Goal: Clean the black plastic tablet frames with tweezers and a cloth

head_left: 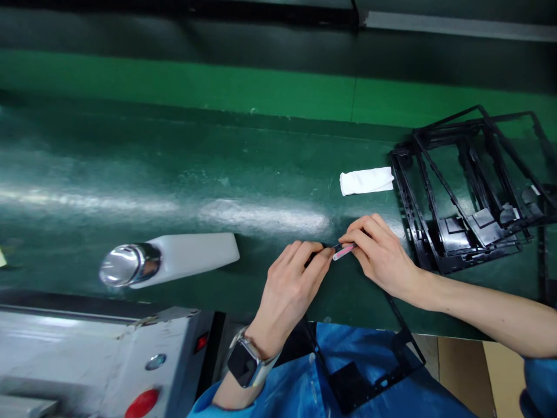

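Blue top (296, 386) along the bottom of the frame, small pale button (312, 358) showing, matching blue sleeve (538, 377) at lower right. Left hand (289, 284) and right hand (385, 255) are both bare, plus a squarish watch (247, 361) on the left wrist (263, 339): black screen (242, 362), pale silvery band (270, 367).

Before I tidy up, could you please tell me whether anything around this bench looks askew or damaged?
The black frames at right overlap at uneven angles; the grey machine at lower left has chipped-looking marks along its edge.
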